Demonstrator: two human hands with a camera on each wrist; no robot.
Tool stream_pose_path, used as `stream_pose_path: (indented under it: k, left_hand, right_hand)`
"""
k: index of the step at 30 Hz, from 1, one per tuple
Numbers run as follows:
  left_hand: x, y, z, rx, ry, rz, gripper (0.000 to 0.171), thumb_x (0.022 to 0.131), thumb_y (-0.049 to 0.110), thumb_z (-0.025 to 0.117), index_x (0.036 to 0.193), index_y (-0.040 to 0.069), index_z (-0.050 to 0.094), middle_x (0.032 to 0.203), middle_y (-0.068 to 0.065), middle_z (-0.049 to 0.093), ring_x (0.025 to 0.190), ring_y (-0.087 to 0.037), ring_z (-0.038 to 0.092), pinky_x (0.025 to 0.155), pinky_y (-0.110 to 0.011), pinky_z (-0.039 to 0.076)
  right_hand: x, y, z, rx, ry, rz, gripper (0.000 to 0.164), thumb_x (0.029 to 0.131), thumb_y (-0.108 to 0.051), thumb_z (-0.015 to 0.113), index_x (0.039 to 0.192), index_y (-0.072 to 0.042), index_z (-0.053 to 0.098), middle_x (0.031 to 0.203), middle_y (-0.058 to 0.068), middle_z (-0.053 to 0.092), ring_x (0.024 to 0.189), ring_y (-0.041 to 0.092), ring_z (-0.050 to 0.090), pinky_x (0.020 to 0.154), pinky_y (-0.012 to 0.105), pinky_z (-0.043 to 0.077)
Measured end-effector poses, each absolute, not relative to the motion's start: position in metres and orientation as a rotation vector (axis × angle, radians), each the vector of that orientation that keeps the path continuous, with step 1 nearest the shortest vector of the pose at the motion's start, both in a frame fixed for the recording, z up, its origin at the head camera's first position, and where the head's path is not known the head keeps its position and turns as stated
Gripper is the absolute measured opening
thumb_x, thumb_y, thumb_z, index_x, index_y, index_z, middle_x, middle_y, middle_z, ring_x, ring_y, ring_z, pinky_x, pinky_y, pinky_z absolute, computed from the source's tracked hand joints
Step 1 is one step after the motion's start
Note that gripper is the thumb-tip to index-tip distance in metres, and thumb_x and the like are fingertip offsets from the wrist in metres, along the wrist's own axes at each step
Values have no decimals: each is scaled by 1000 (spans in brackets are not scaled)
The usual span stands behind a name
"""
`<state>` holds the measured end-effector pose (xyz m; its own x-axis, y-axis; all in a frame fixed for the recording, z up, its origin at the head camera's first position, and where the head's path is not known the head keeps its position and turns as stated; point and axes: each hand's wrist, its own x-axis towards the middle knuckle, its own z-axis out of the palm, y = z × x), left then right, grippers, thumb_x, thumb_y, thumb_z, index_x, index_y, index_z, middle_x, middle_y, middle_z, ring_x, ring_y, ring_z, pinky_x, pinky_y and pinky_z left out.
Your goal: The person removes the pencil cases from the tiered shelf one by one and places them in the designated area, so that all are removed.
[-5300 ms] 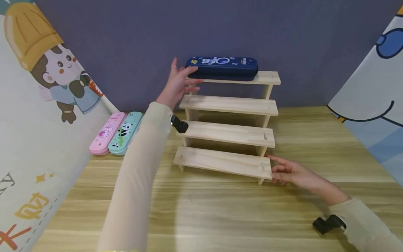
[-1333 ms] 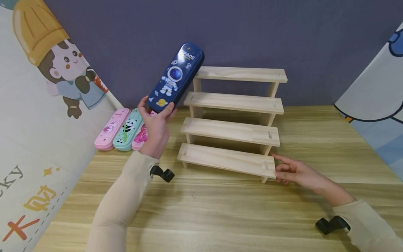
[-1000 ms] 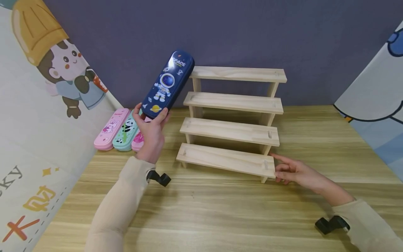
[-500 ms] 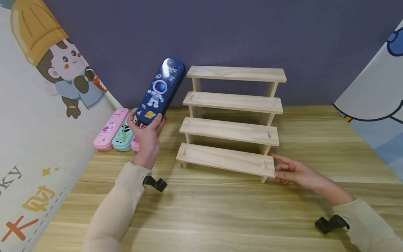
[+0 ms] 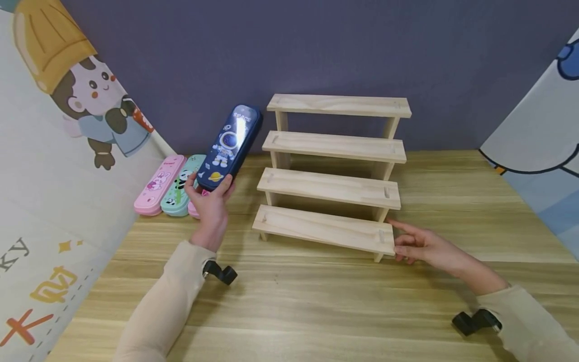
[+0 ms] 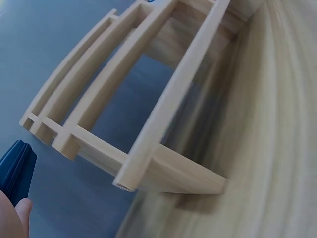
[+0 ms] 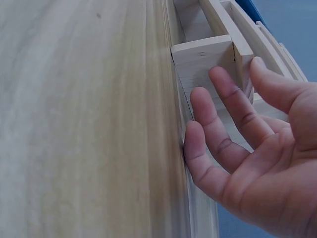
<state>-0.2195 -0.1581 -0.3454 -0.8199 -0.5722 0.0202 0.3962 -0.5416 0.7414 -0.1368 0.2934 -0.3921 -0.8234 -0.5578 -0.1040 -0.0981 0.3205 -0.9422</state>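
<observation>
My left hand holds a navy pencil case by its lower end, thumb on the right side and fingers on the left. An astronaut, a ringed planet and the word SPACE decorate its lid. The case is tilted in the air left of a four-tier wooden stepped rack. In the left wrist view, only a blue end of the case and part of the thumb show at the lower left. My right hand grips the right end of the rack's lowest step, with thumb at its edge and fingers half curled beside the leg.
Left of the rack, a pink pencil case and a mint panda pencil case lie side by side on the wood-grain table. Another pink case is mostly hidden behind my left hand. A dark wall stands behind the rack.
The navy case, on the top step in the oldest frame, has been lifted off and carried left, then lowered toward the row of cases. The right hand stays at the rack's lowest step.
</observation>
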Motion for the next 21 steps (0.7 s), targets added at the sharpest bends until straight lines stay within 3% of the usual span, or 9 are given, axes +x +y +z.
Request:
stream_pose_path:
  k: [3,9,14,21]
  left_hand:
    - [-218,-160,-353,330,-1055,-2357,84,76,-28,66,138,17,30,129,-13,32,106,-32,57,75,-37,64]
    - [-215,-162,-366,369,-1076,-2375,90,77,-30,63,145,14,24,136,-14,31,108,-31,55,73,-35,64]
    - [-213,-162,-377,406,-1107,-2344,88,75,-31,63,143,12,26,131,-13,36,104,-30,57,69,-33,64]
    - [-208,-165,-392,450,-1209,-2323,87,78,-26,67,143,12,25,126,-13,42,99,-26,61,82,-42,61]
  right_hand:
    - [-136,293,-392,-570,2187,-1505,70,103,-9,54,154,7,9,109,1,68,89,17,66,69,34,61]
    - [-136,293,-393,-578,2181,-1509,70,103,-9,54,154,7,9,109,0,68,89,16,66,69,34,61]
    - [-136,293,-393,-574,2175,-1510,70,104,-9,53,154,7,8,110,4,67,89,16,65,70,34,61]
    - [-136,294,-393,-583,2170,-1508,70,104,-9,52,154,7,6,109,7,67,89,17,65,69,33,60]
